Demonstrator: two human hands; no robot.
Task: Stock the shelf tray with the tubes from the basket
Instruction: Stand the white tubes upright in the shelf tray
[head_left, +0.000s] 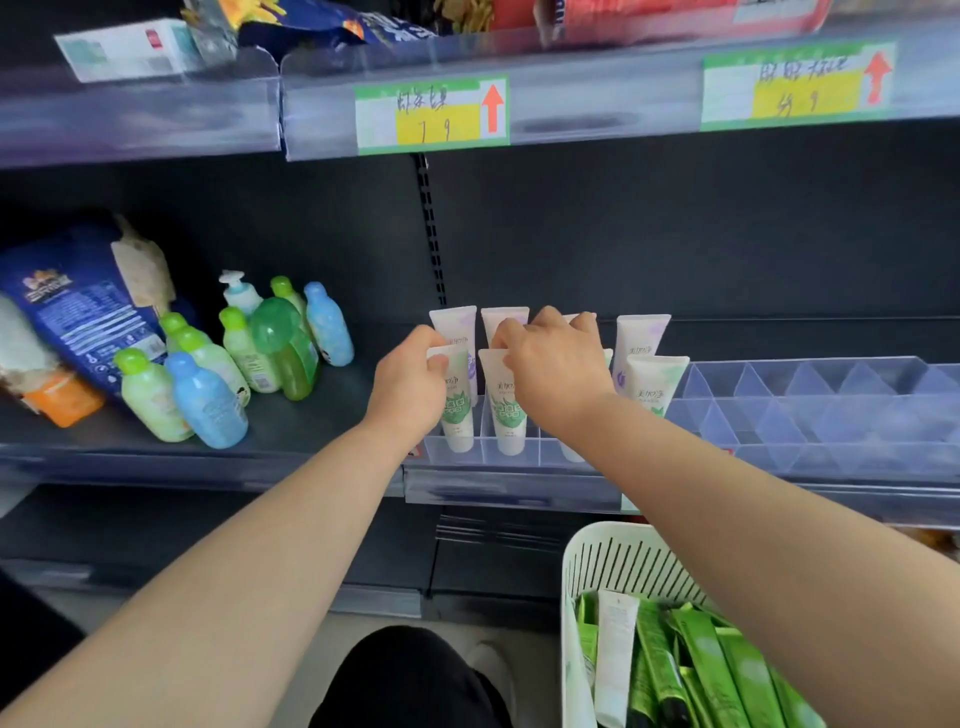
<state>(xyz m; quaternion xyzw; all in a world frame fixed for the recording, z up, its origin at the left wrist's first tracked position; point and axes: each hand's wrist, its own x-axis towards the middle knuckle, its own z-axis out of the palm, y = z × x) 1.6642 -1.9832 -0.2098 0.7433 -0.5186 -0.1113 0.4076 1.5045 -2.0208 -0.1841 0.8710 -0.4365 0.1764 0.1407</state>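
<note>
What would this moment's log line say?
left hand: grips front-left tube | right hand: over middle tubes | tray: partly filled | basket: tubes left

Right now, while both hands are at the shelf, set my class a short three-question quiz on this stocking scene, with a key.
1. True or false: the white slotted plastic basket stands on the dark shelf beside the clear plastic divided tray.
2. Where in that tray do the white squeeze tubes stand? A. left end B. right end C. spread throughout
3. What does the left hand pinch?
Key: 1. False; it sits lower, at the right. 2. A. 3. The top of the front-left white tube with green print.
</note>
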